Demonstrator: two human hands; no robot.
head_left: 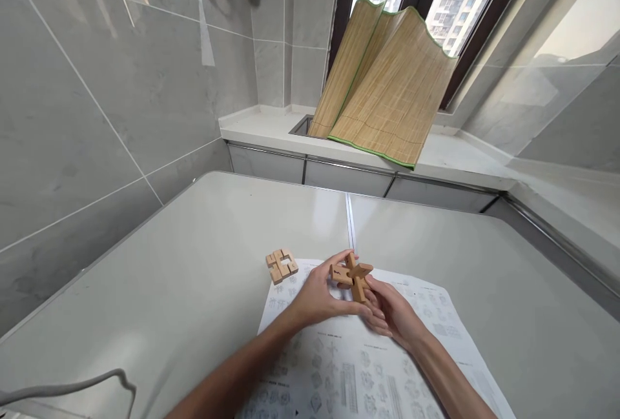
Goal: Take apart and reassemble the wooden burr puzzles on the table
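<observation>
A small wooden interlocking puzzle (357, 275) with crossing bars is held between my two hands, above a printed sheet. My left hand (322, 296) curls around its left side, fingers behind it and the thumb stretched below. On the right, my right hand (390, 309) grips the puzzle's lower right, with several fingers tucked under it. A dark mark shows on the bar end facing left. Off to the left of my left hand, a second flat wooden puzzle (279, 265) with a square gap lies at the sheet's corner.
The printed sheet (339, 367) with small diagrams lies on a pale folding table (203, 245) with a centre seam. Behind stand a white counter (271, 128) and a bamboo mat (387, 83) by the window. A grey cable (72, 385) lies at the lower left.
</observation>
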